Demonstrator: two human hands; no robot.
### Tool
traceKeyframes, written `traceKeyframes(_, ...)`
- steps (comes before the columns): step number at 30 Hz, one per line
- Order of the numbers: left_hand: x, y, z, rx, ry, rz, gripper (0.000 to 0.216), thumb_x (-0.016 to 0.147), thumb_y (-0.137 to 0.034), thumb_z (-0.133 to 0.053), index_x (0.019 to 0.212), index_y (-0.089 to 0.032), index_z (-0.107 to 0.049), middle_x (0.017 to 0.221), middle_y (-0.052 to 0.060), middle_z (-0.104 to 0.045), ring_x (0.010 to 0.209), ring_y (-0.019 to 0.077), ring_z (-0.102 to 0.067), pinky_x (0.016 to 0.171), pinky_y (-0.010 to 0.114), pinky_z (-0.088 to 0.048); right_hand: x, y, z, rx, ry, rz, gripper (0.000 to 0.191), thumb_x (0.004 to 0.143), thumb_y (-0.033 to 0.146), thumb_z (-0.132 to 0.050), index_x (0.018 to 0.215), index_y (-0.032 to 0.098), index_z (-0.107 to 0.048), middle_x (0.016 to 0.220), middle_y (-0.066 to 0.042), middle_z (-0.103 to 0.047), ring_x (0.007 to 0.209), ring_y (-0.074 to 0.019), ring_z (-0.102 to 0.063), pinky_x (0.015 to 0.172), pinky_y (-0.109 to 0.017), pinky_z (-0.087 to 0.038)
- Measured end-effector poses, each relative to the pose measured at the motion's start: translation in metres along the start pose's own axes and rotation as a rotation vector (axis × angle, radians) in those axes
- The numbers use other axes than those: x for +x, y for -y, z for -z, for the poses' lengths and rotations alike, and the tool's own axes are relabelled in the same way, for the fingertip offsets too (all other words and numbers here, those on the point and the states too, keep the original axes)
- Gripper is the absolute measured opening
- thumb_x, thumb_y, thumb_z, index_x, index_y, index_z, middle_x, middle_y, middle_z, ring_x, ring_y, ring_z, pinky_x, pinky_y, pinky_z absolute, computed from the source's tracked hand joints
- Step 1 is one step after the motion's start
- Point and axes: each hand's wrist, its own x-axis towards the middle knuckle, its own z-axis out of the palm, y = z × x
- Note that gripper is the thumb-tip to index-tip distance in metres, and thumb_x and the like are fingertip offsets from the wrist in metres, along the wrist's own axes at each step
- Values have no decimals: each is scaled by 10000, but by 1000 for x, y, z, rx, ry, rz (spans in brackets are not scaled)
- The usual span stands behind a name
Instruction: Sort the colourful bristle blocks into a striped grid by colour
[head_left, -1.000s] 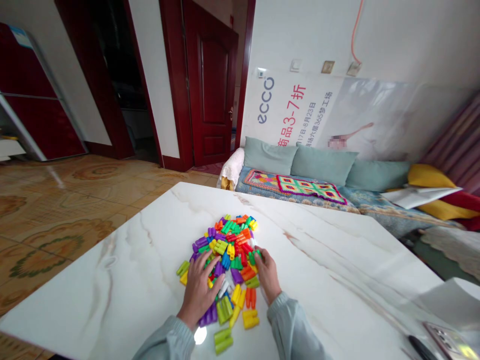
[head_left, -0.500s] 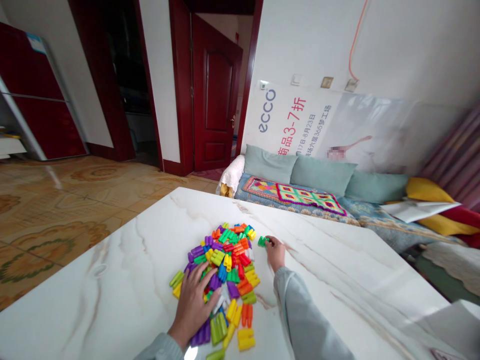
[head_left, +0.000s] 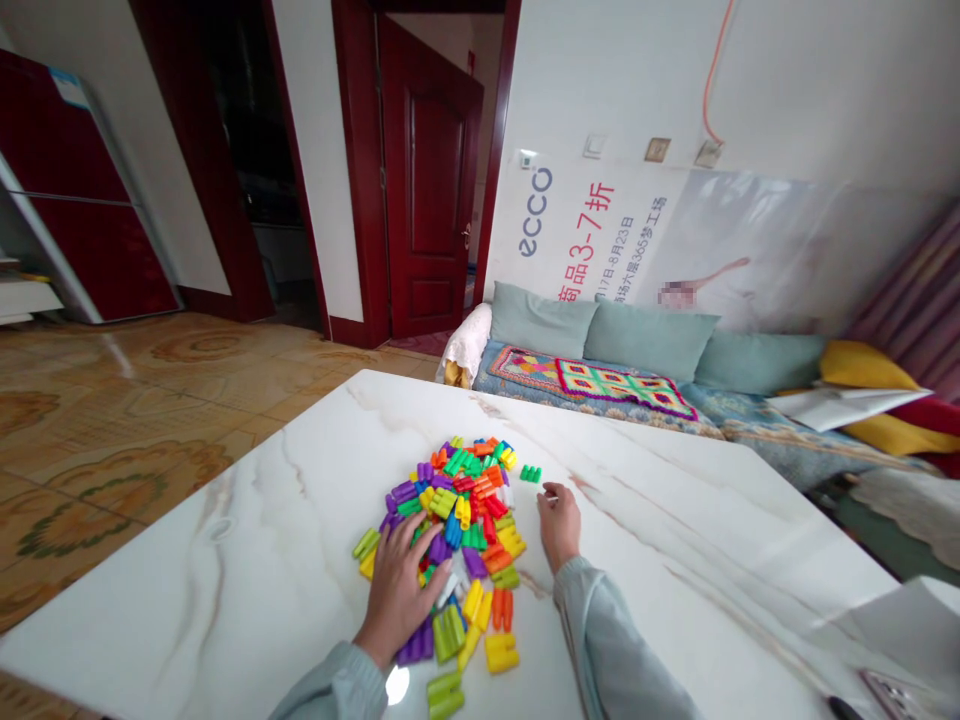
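A heap of colourful plastic building blocks (head_left: pixel 457 520) lies on a white marble table (head_left: pixel 675 560). My left hand (head_left: pixel 397 585) lies flat on the near left part of the heap, fingers spread. A single green block (head_left: pixel 530 473) sits alone on the table just right of the heap. My right hand (head_left: pixel 560 520) hovers a little nearer than that block, fingers loosely curled, holding nothing I can see. Grey sleeves cover both of my forearms.
A sofa with teal cushions (head_left: pixel 645 345) and a patterned mat stands beyond the table's far edge. A dark red door (head_left: pixel 427 190) and a red cabinet (head_left: pixel 75 220) stand at the back left over a patterned tiled floor. A phone (head_left: pixel 896 690) lies at the table's near right corner.
My right hand took a green block from the heap, carried it to the right, set it on the table and has drawn back from it. My left hand stayed on the heap.
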Motion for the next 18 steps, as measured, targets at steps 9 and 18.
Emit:
traceKeyframes(9,1,-1,3,-14,25,6,403,913,-412,-553,1280,-253,-606,1362,111,-555,1234,328,-527,1034,577,-417,-39,22,8,-277,190,156,200,921,125,-492,901,171,-686,892,-61,-661,823,-167,-608,723,-256,-367)
traceKeyframes(18,62,-21,11,-102,55,-85,308,941,-293,-516,1218,-236,-638,1339,87,-574,1265,257,-516,1103,450,-416,-39,28,7,-437,247,191,192,973,117,-457,986,181,-638,937,-61,-634,842,-177,-597,715,-282,-340)
